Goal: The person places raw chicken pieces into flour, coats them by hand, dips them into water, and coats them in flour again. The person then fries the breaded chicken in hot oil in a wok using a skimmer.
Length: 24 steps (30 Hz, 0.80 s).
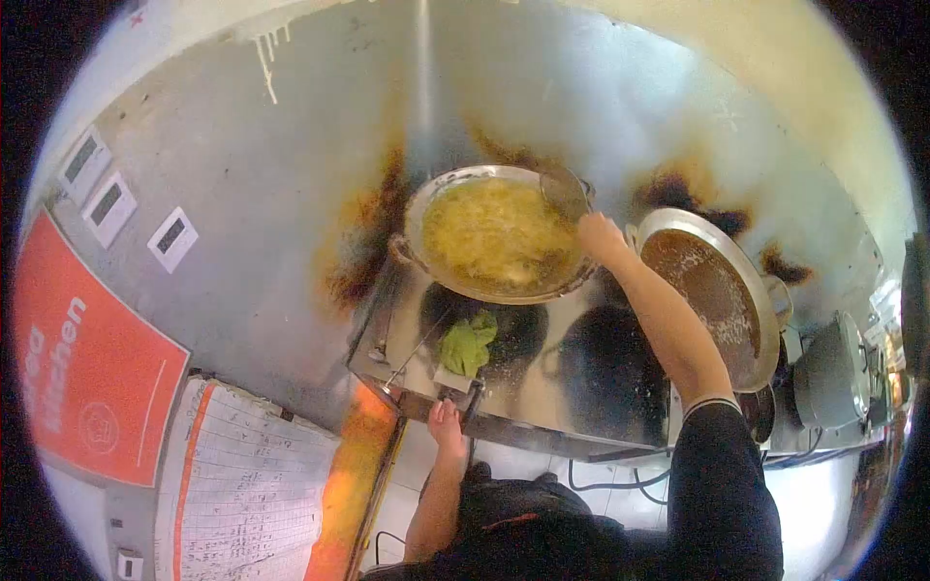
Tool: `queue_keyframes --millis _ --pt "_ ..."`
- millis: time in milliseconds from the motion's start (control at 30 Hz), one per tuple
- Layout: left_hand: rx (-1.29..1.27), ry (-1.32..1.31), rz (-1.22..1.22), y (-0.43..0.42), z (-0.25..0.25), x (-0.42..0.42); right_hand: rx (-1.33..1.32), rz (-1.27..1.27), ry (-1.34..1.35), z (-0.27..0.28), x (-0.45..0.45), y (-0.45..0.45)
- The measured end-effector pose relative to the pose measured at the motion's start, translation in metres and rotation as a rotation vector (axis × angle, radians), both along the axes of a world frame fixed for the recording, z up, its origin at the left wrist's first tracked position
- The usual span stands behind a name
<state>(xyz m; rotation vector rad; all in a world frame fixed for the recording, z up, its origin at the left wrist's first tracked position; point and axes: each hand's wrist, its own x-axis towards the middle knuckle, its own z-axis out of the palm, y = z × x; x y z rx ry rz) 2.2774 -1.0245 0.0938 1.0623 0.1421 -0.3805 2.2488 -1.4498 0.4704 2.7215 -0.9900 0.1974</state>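
Note:
A large wok (415, 225) with two handles holds bubbling yellow oil with pale food in it. At the wok's right rim, my right hand (603, 238) is closed round the handle of a strainer (565, 194), whose round head is over the wok's upper right edge. My left hand (446, 423) is low at the front edge of the stove, its fingers curled near a dark metal bracket; whether it grips anything is too small to tell. A crumpled green cloth (469, 343) lies on the stove just above that hand.
Right of my right forearm stands a wide pan (768, 320) of brown liquid, with a grey pot (831, 378) beyond it. A written paper sheet (247, 484) and a red sign (102, 358) are at the left. Hoses (620, 484) hang below the stove (542, 426).

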Motion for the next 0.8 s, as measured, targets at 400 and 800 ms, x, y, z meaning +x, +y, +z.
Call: queue_keyframes --millis 400,800 --pt "1.118 -0.182 -0.321 0.329 -0.169 -0.004 1.029 0.124 0.359 -0.038 0.018 -0.082" --pt "-0.804 0.099 -0.543 0.38 -0.167 -0.088 1.508 -0.092 -0.072 0.019 0.02 0.018"
